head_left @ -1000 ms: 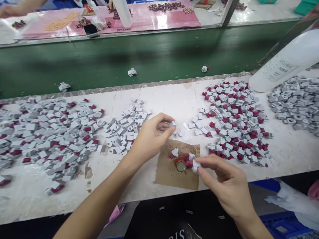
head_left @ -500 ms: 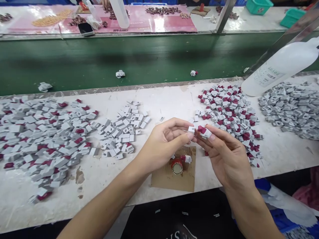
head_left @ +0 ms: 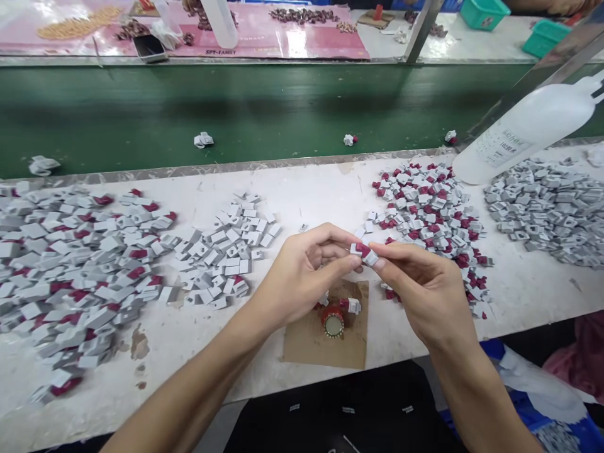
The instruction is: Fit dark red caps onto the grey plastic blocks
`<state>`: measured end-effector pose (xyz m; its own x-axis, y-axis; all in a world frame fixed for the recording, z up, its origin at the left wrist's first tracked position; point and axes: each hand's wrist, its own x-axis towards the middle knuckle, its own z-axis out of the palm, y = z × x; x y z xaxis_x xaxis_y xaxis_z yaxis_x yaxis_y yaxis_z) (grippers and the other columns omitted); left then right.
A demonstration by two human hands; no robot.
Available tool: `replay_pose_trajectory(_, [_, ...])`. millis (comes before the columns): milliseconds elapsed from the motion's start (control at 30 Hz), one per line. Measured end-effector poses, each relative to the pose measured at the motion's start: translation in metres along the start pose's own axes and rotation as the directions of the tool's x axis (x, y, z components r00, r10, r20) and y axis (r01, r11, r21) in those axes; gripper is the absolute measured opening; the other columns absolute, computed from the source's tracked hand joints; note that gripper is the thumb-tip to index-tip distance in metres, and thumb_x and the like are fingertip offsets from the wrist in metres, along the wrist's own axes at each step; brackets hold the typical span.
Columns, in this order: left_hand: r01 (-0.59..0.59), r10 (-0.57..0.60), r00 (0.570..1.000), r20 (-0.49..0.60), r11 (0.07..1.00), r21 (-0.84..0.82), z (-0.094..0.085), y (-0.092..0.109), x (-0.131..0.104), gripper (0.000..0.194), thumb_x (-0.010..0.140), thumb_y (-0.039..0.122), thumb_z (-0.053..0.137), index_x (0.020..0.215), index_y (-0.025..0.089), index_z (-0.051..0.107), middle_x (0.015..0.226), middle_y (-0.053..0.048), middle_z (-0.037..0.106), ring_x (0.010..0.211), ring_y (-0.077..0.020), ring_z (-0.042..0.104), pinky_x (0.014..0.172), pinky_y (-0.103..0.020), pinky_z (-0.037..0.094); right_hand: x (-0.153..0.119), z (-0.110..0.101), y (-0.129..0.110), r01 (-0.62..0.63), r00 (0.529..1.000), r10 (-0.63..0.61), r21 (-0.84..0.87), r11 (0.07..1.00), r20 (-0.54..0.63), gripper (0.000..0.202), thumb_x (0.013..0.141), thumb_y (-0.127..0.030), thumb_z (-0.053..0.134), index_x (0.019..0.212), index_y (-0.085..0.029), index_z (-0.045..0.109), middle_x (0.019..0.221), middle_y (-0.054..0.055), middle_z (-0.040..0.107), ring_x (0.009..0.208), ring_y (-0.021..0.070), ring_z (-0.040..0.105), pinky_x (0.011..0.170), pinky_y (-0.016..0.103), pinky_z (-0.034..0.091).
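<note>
My left hand (head_left: 302, 277) pinches a small light-grey plastic block (head_left: 354, 249) between thumb and fingers. Opposite it, my right hand (head_left: 425, 289) grips a small grey-and-maroon plastic piece (head_left: 367, 254) by its grey end. The two parts meet at my fingertips, maroon side against the block; I cannot tell how deeply they fit. Below lies a cardboard square (head_left: 325, 349) bearing a red ring with a crimped bottle cap (head_left: 334, 324). A grey-and-maroon piece (head_left: 352, 306) rests beside the cap.
Left are piles of grey blocks (head_left: 236, 245) and assembled pieces (head_left: 85, 277). Right are grey-and-maroon pieces (head_left: 429, 207), grey parts (head_left: 547, 207) and a leaning white bottle (head_left: 523, 132). Beyond runs a green belt (head_left: 274, 107) with scattered pieces; a co-worker's hand (head_left: 561, 6) shows far right.
My right hand has brought the grey-and-maroon piece leftward against the grey block, closing the gap between them. Pieces on the green belt have shifted left. The view has shifted slightly.
</note>
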<state>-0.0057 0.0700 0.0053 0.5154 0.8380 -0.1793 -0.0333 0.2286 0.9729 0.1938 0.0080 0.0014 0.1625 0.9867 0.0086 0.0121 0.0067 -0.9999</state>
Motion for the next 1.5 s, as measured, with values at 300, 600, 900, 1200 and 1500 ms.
replay_pose_trajectory(300, [0.065, 0.194, 0.879, -0.435, 0.856, 0.513, -0.067, 0.019, 0.118, 0.007, 0.095, 0.011, 0.078, 0.094, 0.018, 0.078, 0.107, -0.010, 0.083, 0.098, -0.0227, 0.076, 0.092, -0.037, 0.061, 0.178, 0.032, 0.018, 0.090, 0.995, -0.100, -0.579, 0.811, 0.015, 0.046, 0.099, -0.007, 0.067, 0.141, -0.021, 0.082, 0.149, 0.017, 0.075, 0.114, 0.0303, 0.082, 0.112, 0.055, 0.064])
replay_pose_trajectory(600, [0.212, 0.129, 0.827, -0.547, 0.830, 0.515, -0.110, 0.010, 0.228, 0.013, 0.093, 0.014, 0.077, 0.084, 0.020, 0.070, 0.092, -0.012, 0.077, 0.098, -0.0295, 0.073, 0.095, -0.045, 0.059, 0.292, 0.065, 0.036, 0.062, 0.998, -0.065, -0.492, 0.868, 0.011, 0.019, 0.084, -0.004, 0.079, 0.094, -0.020, 0.082, 0.110, 0.014, 0.083, 0.127, 0.0382, 0.075, 0.121, 0.060, 0.055])
replay_pose_trajectory(900, [-0.117, 0.275, 0.927, -0.255, 0.859, 0.499, -0.069, 0.027, 0.140, 0.021, 0.102, 0.015, 0.070, 0.123, 0.019, 0.074, 0.135, -0.013, 0.080, 0.125, -0.0267, 0.074, 0.111, -0.043, 0.058, 0.179, 0.025, 0.020, 0.010, 0.996, -0.012, 0.025, 1.000, 0.085, 0.035, 0.084, -0.050, 0.095, 0.108, -0.027, 0.084, 0.117, 0.008, 0.086, 0.091, 0.0209, 0.080, 0.078, 0.036, 0.068])
replay_pose_trajectory(1200, [0.012, -0.014, 1.000, 0.015, 0.994, 0.106, -0.013, 0.007, 0.006, 0.022, 0.099, 0.034, 0.086, 0.117, 0.022, 0.081, 0.116, -0.008, 0.085, 0.105, -0.0249, 0.080, 0.094, -0.043, 0.066, 0.043, -0.006, -0.005, 0.065, 0.957, -0.019, -0.149, 0.987, 0.289, 0.017, 0.092, -0.033, 0.096, 0.108, -0.034, 0.094, 0.102, 0.006, 0.087, 0.089, 0.0234, 0.082, 0.077, 0.035, 0.071])
replay_pose_trajectory(1500, [0.095, 0.087, 0.968, -0.236, 0.742, 0.664, -0.019, -0.010, -0.040, 0.018, 0.108, 0.038, 0.072, 0.120, 0.025, 0.077, 0.123, -0.012, 0.080, 0.120, -0.0356, 0.071, 0.103, -0.055, 0.059, -0.046, -0.022, 0.016, 0.172, 0.968, -0.088, -0.366, 0.915, 0.236, 0.019, 0.101, -0.027, 0.082, 0.113, -0.039, 0.091, 0.096, 0.004, 0.086, 0.081, 0.0253, 0.084, 0.065, 0.031, 0.070])
